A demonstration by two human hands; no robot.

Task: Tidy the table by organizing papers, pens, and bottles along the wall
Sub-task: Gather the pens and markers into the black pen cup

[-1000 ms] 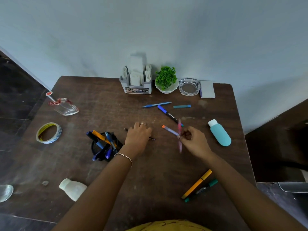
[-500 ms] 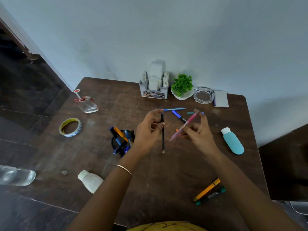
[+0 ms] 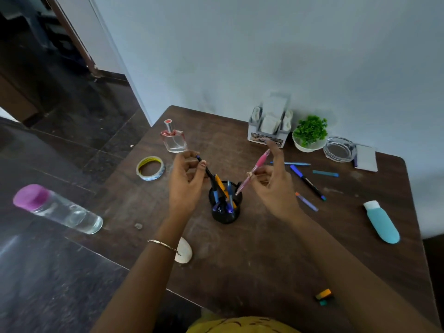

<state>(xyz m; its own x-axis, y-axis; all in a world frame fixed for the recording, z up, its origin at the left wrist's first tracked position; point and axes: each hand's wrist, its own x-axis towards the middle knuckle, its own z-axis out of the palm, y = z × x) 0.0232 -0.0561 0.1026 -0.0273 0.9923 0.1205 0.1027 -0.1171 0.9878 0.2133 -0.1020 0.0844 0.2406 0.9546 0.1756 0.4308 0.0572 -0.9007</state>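
Observation:
A black mesh pen holder [image 3: 225,213] with several pens stands mid-table. My left hand [image 3: 186,181] grips a thin black pen [image 3: 208,173], its lower end at the holder's rim. My right hand [image 3: 272,186] pinches a pink pen [image 3: 254,170] slanting down to the holder's right rim. Loose pens lie to the right: a blue pen [image 3: 292,163], a dark marker [image 3: 307,182], a purple pen [image 3: 307,201] and a teal stick [image 3: 325,174]. A teal bottle [image 3: 382,222] lies at the right edge. A white bottle [image 3: 184,251] lies partly under my left wrist.
Along the wall stand a napkin holder [image 3: 268,133], small green plant [image 3: 310,133], glass ashtray [image 3: 338,149] and notepad [image 3: 366,157]. A perfume bottle [image 3: 173,140] and tape roll [image 3: 150,168] sit far left. A purple-capped clear bottle [image 3: 57,209] lies at the left. Orange and green marker ends [image 3: 324,296] show near the front.
Both hands carried their pens left to the holder, and the pens' lower ends now dip toward it. The view swung left, which brought the purple-capped bottle into sight.

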